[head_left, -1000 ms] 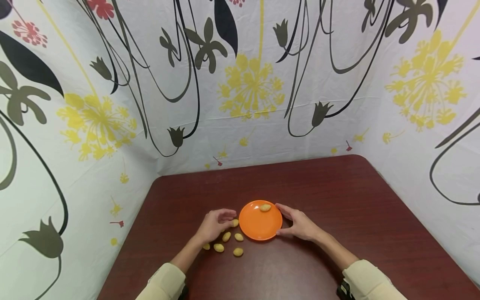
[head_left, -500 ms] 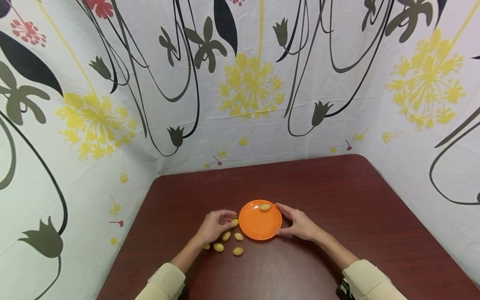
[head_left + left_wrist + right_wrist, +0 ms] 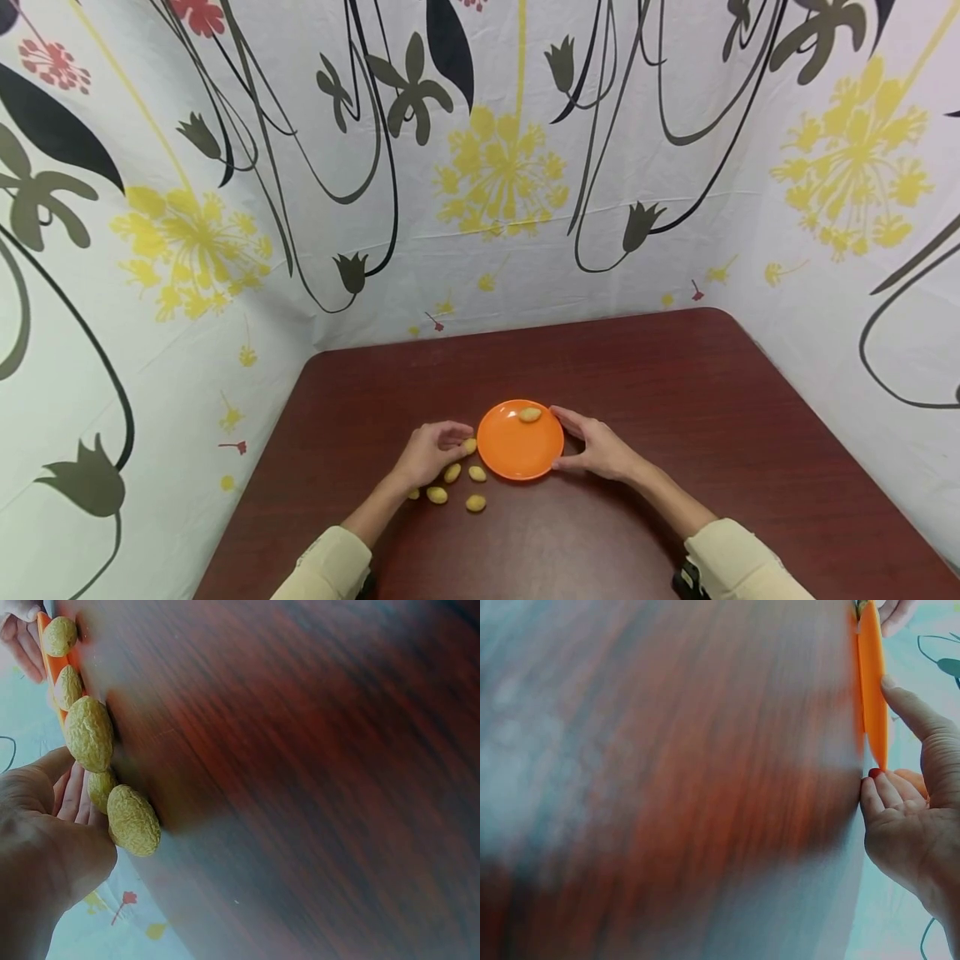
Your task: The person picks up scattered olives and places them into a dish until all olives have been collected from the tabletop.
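Note:
An orange plate (image 3: 519, 450) lies on the dark red-brown table, with one wrinkled yellow oval nut (image 3: 529, 414) near its far rim. My right hand (image 3: 600, 450) holds the plate's right side, thumb and fingers spread along the rim; the right wrist view shows the thumb (image 3: 911, 709) at the edge. Just left of the plate, my left hand (image 3: 431, 454) has thumb and fingertips around another yellow nut (image 3: 469, 446), partly hidden by the hand. Several more nuts, such as this near one (image 3: 476, 503), lie below and beside that hand. Large wrinkled nuts (image 3: 88, 735) line up in the left wrist view.
The wooden table (image 3: 637, 367) has rounded far corners. White cloth (image 3: 525, 283) with printed flowers hangs behind it and along both sides. Light sleeves (image 3: 326, 562) cover both forearms, with a dark band (image 3: 688, 581) at the right wrist.
Almost nothing differs. Both hands keep their places, one at the nut and one at the plate rim; the whole view has shifted very slightly.

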